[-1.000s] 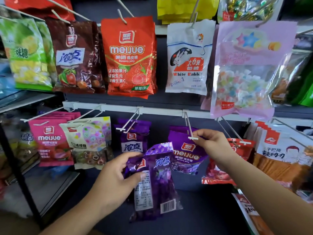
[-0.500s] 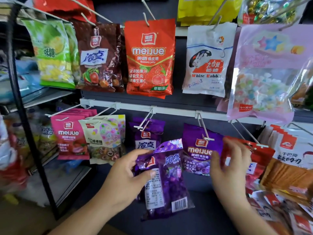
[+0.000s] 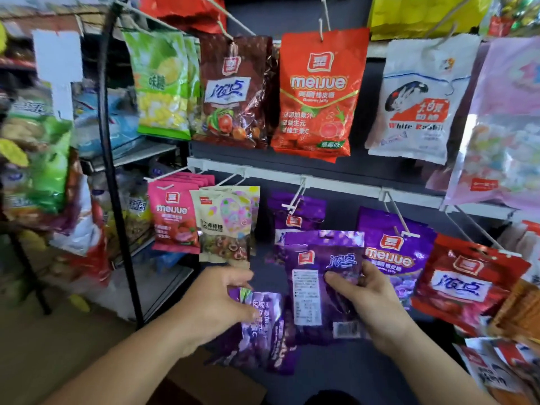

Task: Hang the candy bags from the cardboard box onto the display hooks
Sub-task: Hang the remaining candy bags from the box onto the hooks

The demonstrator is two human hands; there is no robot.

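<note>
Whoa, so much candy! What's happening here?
A person is filling a candy rack. Their right hand holds one purple candy bag up in front of the lower row, just below a white hook where matching bags hang. Their left hand grips a bunch of purple bags lower down, waiting. The raised bag is not on a hook yet.

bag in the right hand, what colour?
The bag in the right hand is purple, with a white label panel; head view.

My right hand [image 3: 369, 302] pinches an upright purple bag [image 3: 318, 258]; at its eight o'clock, my left hand [image 3: 213, 299] grips a purple bundle [image 3: 263, 337].
</note>
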